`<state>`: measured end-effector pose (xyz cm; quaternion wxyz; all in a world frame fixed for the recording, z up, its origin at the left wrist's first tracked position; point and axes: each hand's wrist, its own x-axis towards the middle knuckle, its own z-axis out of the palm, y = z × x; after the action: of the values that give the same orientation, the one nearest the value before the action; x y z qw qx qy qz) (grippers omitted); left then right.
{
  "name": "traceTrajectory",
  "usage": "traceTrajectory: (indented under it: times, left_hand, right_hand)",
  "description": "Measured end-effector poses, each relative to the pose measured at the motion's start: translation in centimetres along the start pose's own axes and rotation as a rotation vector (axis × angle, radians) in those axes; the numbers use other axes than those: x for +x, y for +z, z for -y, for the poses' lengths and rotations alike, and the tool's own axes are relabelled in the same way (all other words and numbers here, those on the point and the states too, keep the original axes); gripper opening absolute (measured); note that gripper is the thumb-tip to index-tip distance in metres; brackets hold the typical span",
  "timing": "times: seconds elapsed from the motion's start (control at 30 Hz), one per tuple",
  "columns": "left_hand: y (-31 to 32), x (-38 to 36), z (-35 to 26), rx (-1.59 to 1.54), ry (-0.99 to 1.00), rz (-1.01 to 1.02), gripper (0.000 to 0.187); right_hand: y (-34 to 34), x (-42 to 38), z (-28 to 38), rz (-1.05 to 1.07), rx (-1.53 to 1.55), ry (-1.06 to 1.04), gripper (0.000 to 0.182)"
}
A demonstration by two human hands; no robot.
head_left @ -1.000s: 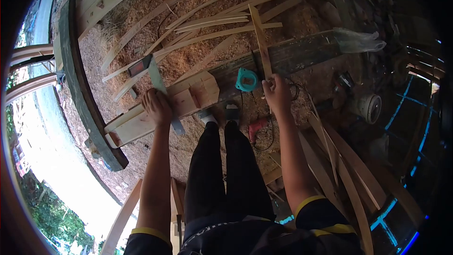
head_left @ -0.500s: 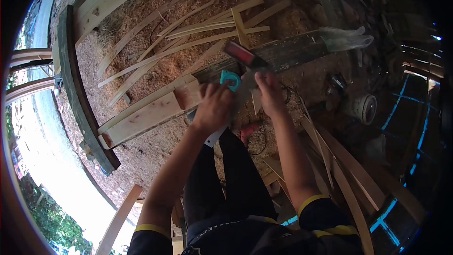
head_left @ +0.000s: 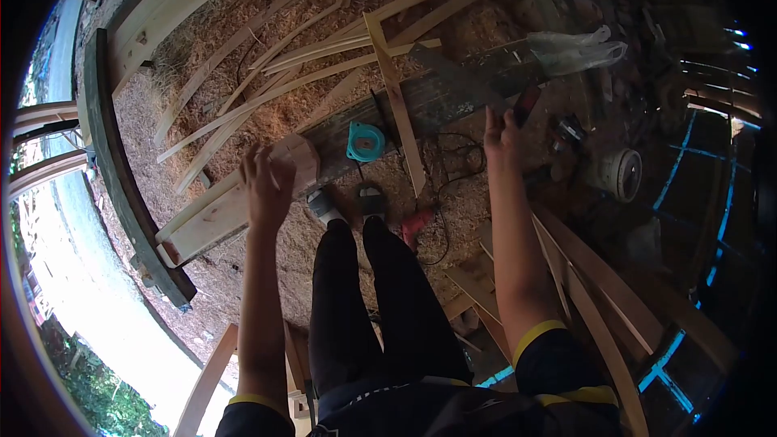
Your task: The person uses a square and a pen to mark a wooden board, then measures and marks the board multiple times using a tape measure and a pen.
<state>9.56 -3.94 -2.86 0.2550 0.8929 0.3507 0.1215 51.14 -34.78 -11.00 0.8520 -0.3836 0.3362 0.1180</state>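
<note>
My left hand (head_left: 267, 188) is open, its fingers spread over the pale wooden board (head_left: 209, 225) that lies along a dark beam. My right hand (head_left: 503, 142) is at the dark red and black handle of a handsaw (head_left: 528, 105), fingers curled in against it. The saw's grey blade (head_left: 457, 77) lies over the dark beam (head_left: 437, 109), pointing to the far left. Between my hands, a turquoise tape measure (head_left: 366, 143) sits on the beam near the board's end. A wooden try square (head_left: 394, 101) lies across the beam beside it.
Thin wood strips (head_left: 307, 53) lie on the shavings beyond the beam. A clear plastic bag (head_left: 579, 53) rests on its right part. A red drill (head_left: 417, 224) with a cord lies near my feet. A white bucket (head_left: 622, 174) and leaning planks (head_left: 599, 283) are on the right.
My hands have moved apart, the left one off the saw and over the board. The handsaw has swung right with my right hand, and the tape measure and my feet now show.
</note>
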Motion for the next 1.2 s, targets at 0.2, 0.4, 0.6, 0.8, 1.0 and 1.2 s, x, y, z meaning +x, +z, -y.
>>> traceTrajectory:
  times: [0.2, 0.4, 0.6, 0.8, 1.0, 1.2]
  left_hand:
    - [-1.2, -2.2, 0.9, 0.266, 0.058, 0.085, 0.112]
    - [0.5, -1.9, 0.8, 0.327, -0.022, -0.014, 0.119]
    - [0.4, -1.9, 1.9, 0.301, 0.012, -0.002, 0.12]
    - [-3.6, -2.8, 4.5, 0.294, -0.026, 0.086, 0.128]
    - [-5.9, -1.3, 6.9, 0.268, -0.002, 0.147, 0.112]
    - [-9.1, 1.5, 8.6, 0.192, 0.058, 0.389, 0.1]
  right_hand:
    - [-0.8, 0.3, -3.6, -0.218, 0.052, 0.223, 0.022]
    - [-3.6, 1.6, -5.9, -0.043, -0.238, 0.27, 0.016]
    - [-2.0, -5.8, -6.3, -0.038, -0.89, -0.101, 0.019]
    - [3.8, -22.8, -11.2, 1.179, -1.414, -0.456, 0.043]
    - [6.0, -26.7, -21.3, 1.697, -1.745, -1.076, 0.101]
    - [6.0, -25.8, -24.5, 1.743, -1.91, -1.246, 0.116]
